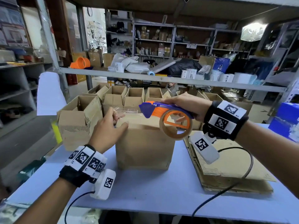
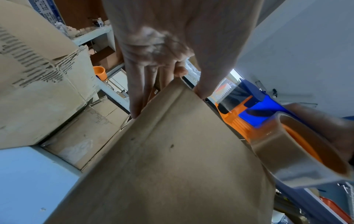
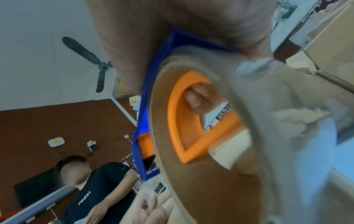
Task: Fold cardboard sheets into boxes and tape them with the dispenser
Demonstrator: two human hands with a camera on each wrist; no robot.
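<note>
A folded cardboard box (image 1: 144, 147) (image 2: 172, 151) stands upright in the middle of the pale blue table (image 1: 145, 188). My left hand (image 1: 111, 125) (image 2: 162, 53) grips its top left edge, thumb on the near face and fingers over the far side. My right hand (image 1: 186, 105) (image 3: 172, 30) holds the blue and orange tape dispenser (image 1: 163, 112) (image 2: 258, 109) (image 3: 191, 128) just above the box top. Its tape roll (image 1: 176, 125) (image 2: 298, 151) hangs over the box's right corner. Clear tape (image 1: 127, 109) stretches from the dispenser's nose to my left fingers.
A stack of flat cardboard sheets (image 1: 229, 167) lies to the right of the box. A large open carton (image 1: 79, 122) stands at the left, several open boxes (image 1: 134, 96) behind. A blue box (image 1: 286, 120) sits at the right edge. Another person (image 3: 99, 189) sits nearby.
</note>
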